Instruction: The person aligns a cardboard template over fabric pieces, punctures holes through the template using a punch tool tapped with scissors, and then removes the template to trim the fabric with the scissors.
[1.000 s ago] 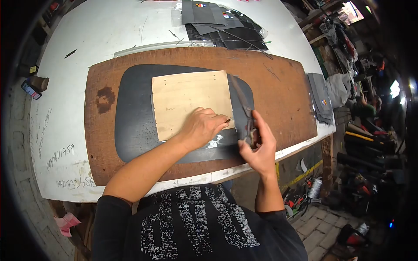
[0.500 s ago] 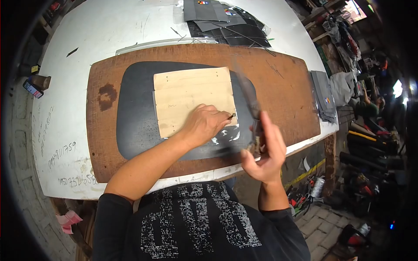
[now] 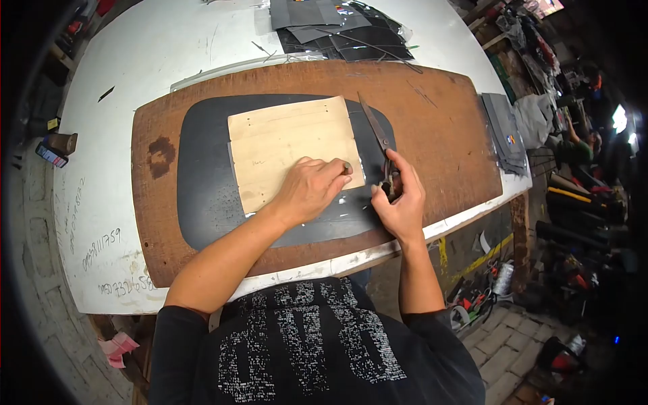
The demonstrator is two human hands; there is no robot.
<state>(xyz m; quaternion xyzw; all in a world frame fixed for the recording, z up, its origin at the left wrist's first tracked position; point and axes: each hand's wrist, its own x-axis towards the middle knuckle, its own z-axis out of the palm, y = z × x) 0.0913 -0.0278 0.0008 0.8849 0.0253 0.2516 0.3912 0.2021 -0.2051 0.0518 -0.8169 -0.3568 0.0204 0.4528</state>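
Observation:
My left hand (image 3: 309, 183) rests on a tan cardboard template (image 3: 283, 138) near its lower right. Its thumb and fingers are closed round a short dark metal rod with a round flat end (image 3: 347, 167), whose lower part is hidden. My right hand (image 3: 403, 201) grips a large pair of scissors (image 3: 375, 124) by the handles, blades together and pointing away from me, just right of the template. Small marks or holes sit near the template's corners. Under it lies a black rounded mat (image 3: 209, 182), with shiny clear plastic showing along the template's lower edge.
A brown wooden board (image 3: 445, 148) carries the mat on a white table (image 3: 101, 223). Dark grey pieces in plastic (image 3: 331, 37) are piled at the back, with more grey pieces (image 3: 503, 131) at the right edge. A small box (image 3: 51, 154) is at the left edge.
The scissors, blurred before, now show sharply and sit slightly left and lower, over the mat's right side. My left hand has tilted the rod, so its round end faces me more.

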